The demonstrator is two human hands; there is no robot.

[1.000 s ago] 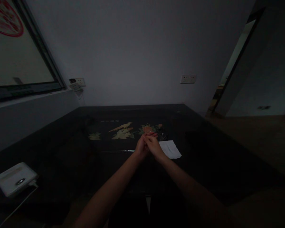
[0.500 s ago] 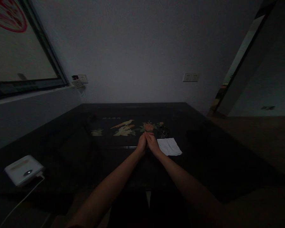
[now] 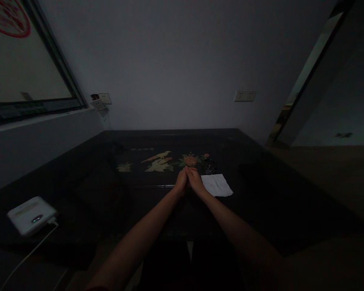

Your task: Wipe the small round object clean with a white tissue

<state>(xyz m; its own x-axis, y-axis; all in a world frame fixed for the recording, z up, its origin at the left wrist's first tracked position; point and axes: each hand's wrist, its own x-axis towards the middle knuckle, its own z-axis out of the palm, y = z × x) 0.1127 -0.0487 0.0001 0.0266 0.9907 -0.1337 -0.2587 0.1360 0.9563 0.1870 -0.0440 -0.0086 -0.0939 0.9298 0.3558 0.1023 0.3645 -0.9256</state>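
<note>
My left hand (image 3: pixel 180 183) and my right hand (image 3: pixel 197 182) are pressed palm to palm above the middle of a dark table (image 3: pixel 267 198), fingers pointing away from me. Whether anything lies between the palms is hidden. A white square of paper (image 3: pixel 216 185) lies flat on the table just right of my right hand. Behind the paper stands a small dark glass object (image 3: pixel 209 165). A painted bird and flower pattern (image 3: pixel 166 159) shows on the tabletop beyond the hands.
A white device (image 3: pixel 32 214) with a white cable (image 3: pixel 27 254) sits at the table's near left edge. Wall sockets (image 3: pixel 245 95) are on the back wall, a framed window (image 3: pixel 24 72) on the left, a doorway (image 3: pixel 306 76) on the right. The room is very dim.
The right hand lay over the left a second ago; both now meet palm to palm. The view has shifted slightly.
</note>
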